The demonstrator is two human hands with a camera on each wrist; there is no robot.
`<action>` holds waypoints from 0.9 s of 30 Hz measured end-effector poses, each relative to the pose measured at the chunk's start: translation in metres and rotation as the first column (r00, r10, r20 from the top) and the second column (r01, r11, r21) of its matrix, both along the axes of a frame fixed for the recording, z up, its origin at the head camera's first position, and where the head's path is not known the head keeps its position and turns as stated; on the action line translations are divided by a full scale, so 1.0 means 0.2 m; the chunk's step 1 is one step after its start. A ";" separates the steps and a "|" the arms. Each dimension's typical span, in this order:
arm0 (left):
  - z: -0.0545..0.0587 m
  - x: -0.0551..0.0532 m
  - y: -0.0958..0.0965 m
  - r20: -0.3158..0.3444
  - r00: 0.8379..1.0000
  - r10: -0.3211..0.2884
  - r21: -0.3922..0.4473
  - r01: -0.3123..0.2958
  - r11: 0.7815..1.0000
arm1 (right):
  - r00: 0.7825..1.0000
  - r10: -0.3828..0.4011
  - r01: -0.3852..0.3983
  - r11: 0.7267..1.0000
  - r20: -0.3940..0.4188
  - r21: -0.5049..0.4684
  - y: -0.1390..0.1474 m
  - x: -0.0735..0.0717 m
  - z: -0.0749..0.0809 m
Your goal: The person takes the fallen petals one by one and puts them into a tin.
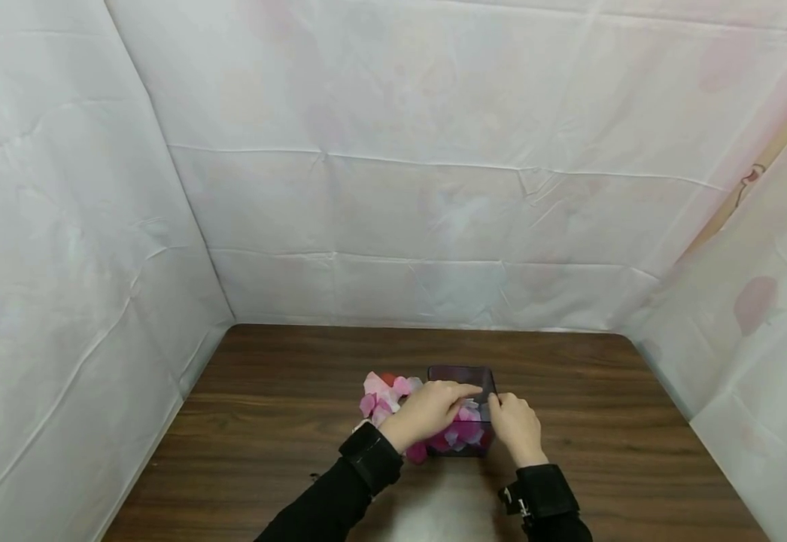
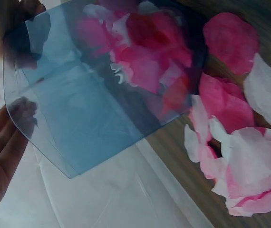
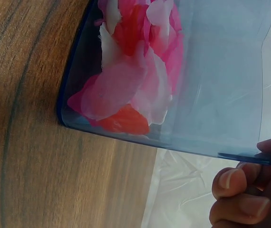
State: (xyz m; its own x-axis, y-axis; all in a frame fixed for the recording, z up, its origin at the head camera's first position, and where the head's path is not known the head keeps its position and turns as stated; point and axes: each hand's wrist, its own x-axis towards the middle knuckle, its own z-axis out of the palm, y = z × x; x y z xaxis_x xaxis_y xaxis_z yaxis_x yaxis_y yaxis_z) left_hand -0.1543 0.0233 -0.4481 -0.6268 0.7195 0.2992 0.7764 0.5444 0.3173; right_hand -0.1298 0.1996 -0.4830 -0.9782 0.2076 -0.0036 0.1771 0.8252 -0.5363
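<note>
A clear, dark-tinted plastic box stands on the table with pink, white and red artificial petals heaped at its bottom. My right hand pinches the box's right rim; in the right wrist view the thumb lies on one side of the wall and curled fingers on the other. Above the box's open top reaches my left hand, its fingers stretched out to the right. No object shows in it. Fingers of the left hand appear beside the box's rim in the left wrist view.
More loose petals lie in a pile on the table to the left of the box, some against its wall. The brown wooden table is enclosed by white sheeting at the back and both sides.
</note>
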 end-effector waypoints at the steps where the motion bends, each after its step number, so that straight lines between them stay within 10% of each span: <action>1: 0.00 0.00 -0.01 -0.010 1.000 -0.003 0.020 0.004 1.000 | 1.000 -0.003 0.003 1.000 0.002 -0.001 0.00 0.00 0.00; 7: -0.03 -0.01 -0.10 -0.048 0.995 0.090 0.240 -0.076 0.968 | 1.000 -0.009 0.009 1.000 0.001 0.006 0.01 0.00 0.00; 12: -0.12 -0.03 -0.20 0.079 0.970 0.230 0.271 -0.242 0.932 | 1.000 -0.013 0.013 1.000 0.000 0.008 0.02 0.00 -0.01; 21: -0.38 0.05 -0.33 0.158 0.973 0.169 -0.066 -0.161 0.985 | 1.000 0.005 -0.005 1.000 -0.016 0.018 0.02 0.02 -0.01; 27: -0.43 0.09 -0.34 0.198 0.970 0.139 -0.246 -0.088 0.965 | 1.000 -0.004 0.004 1.000 -0.023 0.028 0.02 0.01 -0.01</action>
